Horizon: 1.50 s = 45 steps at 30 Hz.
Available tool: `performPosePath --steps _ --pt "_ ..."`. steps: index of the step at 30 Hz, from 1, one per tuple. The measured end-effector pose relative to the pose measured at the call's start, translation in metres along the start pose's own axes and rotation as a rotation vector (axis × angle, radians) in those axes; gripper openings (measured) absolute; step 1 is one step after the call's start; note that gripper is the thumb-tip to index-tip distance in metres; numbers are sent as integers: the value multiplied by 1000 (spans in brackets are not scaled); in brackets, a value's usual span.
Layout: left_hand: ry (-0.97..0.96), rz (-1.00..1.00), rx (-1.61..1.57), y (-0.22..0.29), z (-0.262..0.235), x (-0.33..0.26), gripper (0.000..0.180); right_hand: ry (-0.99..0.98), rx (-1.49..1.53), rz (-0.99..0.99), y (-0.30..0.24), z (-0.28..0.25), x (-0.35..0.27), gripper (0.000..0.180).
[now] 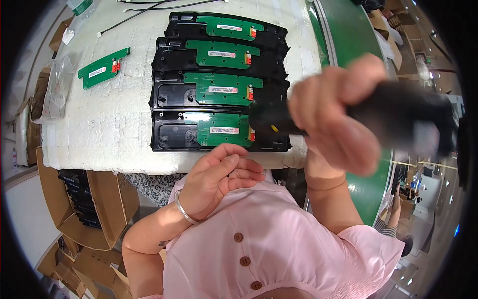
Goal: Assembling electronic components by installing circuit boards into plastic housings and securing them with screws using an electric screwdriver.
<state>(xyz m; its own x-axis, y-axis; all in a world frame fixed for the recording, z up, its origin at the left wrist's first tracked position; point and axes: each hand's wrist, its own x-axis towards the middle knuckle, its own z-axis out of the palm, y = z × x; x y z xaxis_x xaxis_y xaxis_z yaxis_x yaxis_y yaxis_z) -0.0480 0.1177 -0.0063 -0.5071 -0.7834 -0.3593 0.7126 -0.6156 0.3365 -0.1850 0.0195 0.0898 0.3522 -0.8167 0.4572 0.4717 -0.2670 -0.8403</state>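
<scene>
In my right hand (338,109) is a black electric screwdriver (279,117), blurred by motion. Its narrow end reaches left over the right part of the nearest black plastic housing (169,137), and its tip is hard to make out. My left hand (221,172) is cupped palm up at the table's front edge, fingers curled. A tiny dark piece shows between its thumb and fingers, too small to name. Several black housings lie in a stack of rows, each bearing a green circuit board (224,129) with a white label and a red-and-yellow part at its right end.
On the white foam-topped table (119,129), a loose green circuit board (104,69) lies at the left near a clear plastic bag (57,87). Black cables (154,7) lie at the back. Below left stands a cardboard box (104,199) holding black parts. A green surface (356,45) runs along the right.
</scene>
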Motion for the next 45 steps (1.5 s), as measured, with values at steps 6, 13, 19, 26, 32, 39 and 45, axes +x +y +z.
performPosePath --steps 6,13,19,26,32,39,45 --pt "64 65 -21 1 1 2 17 -287 52 -92 -41 -11 -9 28" --pt "24 61 -251 -1 -7 10 14 -327 72 -71 -46 -15 -17 29" --pt "-30 39 -250 -2 -3 9 15 -315 90 -99 -43 -13 -20 29" --pt "-47 28 -312 -6 -6 10 14 -316 127 -209 -34 -9 -28 32" --pt "-139 27 -168 -8 -5 8 23 -358 54 -66 -43 -12 -26 31" --pt "-79 -162 -42 -9 -3 6 33 23 -102 44 -3 -8 -37 27" --pt "-44 -145 -10 -10 -11 2 26 76 -98 95 5 -7 -37 24"
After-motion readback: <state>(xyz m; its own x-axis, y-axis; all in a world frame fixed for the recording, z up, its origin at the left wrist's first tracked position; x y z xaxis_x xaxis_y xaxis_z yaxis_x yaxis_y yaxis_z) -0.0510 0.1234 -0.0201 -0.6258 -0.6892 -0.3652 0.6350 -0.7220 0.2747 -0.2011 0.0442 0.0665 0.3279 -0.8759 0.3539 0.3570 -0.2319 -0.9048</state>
